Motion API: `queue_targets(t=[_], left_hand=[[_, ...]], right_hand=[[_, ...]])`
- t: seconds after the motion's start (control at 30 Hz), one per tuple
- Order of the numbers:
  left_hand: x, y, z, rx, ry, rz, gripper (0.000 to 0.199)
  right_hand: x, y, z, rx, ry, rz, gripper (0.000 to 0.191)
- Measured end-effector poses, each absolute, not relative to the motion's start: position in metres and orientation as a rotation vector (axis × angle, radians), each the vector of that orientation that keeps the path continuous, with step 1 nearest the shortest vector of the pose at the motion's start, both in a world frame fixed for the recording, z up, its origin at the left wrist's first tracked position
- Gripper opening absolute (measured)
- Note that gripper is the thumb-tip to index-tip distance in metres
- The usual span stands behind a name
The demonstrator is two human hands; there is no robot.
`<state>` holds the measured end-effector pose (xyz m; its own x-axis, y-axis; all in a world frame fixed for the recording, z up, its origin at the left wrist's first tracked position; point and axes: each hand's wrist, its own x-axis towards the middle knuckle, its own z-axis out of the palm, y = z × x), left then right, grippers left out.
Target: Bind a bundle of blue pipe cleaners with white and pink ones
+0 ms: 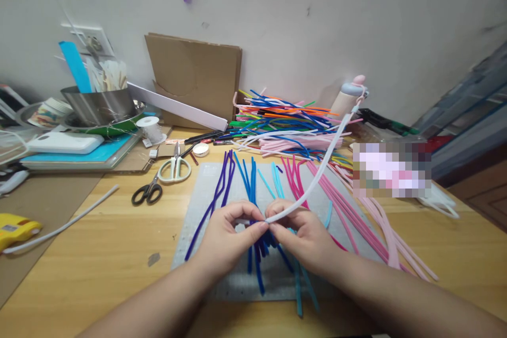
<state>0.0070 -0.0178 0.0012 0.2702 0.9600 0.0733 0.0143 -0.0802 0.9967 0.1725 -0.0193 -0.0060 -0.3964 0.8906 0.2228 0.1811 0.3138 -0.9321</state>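
My left hand (232,229) and my right hand (307,229) meet above the grey cutting mat, thumbs and fingertips pinched together. Between them is a white pipe cleaner (319,182), gripped near one end. Its long part curves up and to the right, past my right hand; a short bit shows inside my left hand's curl. Beneath my hands lie blue pipe cleaners (253,185), partly hidden. Purple pipe cleaners (214,200) lie to the left, light blue ones (277,182) near the middle, and pink ones (348,208) to the right.
Behind the cutting mat (194,253) is a heap of mixed pipe cleaners (293,121). White-handled scissors (174,169) and black-handled scissors (147,193) lie left of it. A bottle (346,97), cardboard (194,79) and a metal pot (97,105) stand along the wall. A yellow glue gun (18,229) sits far left.
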Motion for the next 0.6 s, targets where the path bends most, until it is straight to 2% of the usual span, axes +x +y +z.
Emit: queue_targets(t=[0.43, 0.6], left_hand=[[0.006, -0.015, -0.006, 1.092, 0.867, 0.868, 0.015], [0.005, -0.014, -0.008, 0.998, 0.816, 0.758, 0.012]], right_hand=[[0.183, -0.016, 0.005, -0.745, -2.120, 0.809, 0.007], [0.190, -0.011, 0.003, -0.642, -2.302, 0.399, 0.017]])
